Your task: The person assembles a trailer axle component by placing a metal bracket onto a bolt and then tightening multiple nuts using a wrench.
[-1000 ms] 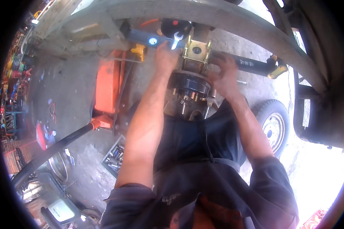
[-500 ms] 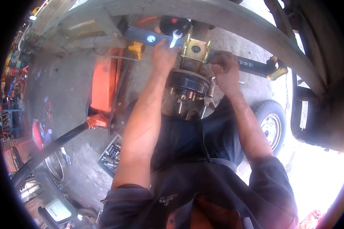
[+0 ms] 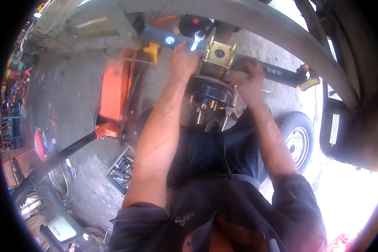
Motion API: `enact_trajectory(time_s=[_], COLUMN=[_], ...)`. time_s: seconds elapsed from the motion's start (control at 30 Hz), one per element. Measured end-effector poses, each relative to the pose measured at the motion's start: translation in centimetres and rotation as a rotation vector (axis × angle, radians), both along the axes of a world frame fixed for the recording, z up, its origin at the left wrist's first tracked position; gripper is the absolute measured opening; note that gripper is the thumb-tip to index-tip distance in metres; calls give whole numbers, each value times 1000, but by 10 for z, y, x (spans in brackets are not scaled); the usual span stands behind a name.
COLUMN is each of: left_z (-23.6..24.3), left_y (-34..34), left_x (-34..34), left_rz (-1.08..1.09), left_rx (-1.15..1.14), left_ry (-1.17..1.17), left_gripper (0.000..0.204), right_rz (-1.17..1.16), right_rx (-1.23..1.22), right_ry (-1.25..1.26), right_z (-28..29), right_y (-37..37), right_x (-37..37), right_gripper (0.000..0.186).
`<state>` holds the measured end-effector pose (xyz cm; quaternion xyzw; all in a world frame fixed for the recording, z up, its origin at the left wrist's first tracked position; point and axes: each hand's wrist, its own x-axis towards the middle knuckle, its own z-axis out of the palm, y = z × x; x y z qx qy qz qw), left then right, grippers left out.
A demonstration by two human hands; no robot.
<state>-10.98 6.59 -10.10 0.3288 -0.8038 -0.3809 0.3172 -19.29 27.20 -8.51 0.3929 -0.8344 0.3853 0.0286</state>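
My left hand [image 3: 181, 59] grips a silver open-end wrench [image 3: 196, 41] just left of a yellowish bracket plate [image 3: 219, 53] with upright bolts. My right hand [image 3: 248, 80] rests closed against the right side of that bracket, on the dark axle bar [image 3: 277, 72]; what it holds is hidden. Below both hands sits a black wheel hub [image 3: 208, 94] with several studs sticking out. My forearms reach up from my dark clothing at the bottom.
An orange floor jack [image 3: 115, 90] with a long black handle [image 3: 50, 161] lies at left. A tray of sockets [image 3: 122, 168] sits on the concrete. A small tyre on a white rim [image 3: 296, 140] lies at right. A curved metal fender [image 3: 256, 21] arches overhead.
My left hand has moved up from the hub to the bracket's left side with the wrench. My right hand has slid up to the bracket's right side.
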Motion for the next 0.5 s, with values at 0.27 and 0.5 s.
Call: enact_trajectory(time_s=[0.27, 0.5], left_z=[-3, 40], left_y=[-4, 3], left_x=[2, 21], left_rz=[7, -138], left_rx=[-29, 678], left_ry=[-40, 17], left_gripper=[27, 23], right_rz=[29, -38], right_rx=[-44, 248], right_ry=[151, 335], right_z=[8, 14], right_y=[3, 17], right_x=[-8, -37], right_gripper=[43, 48])
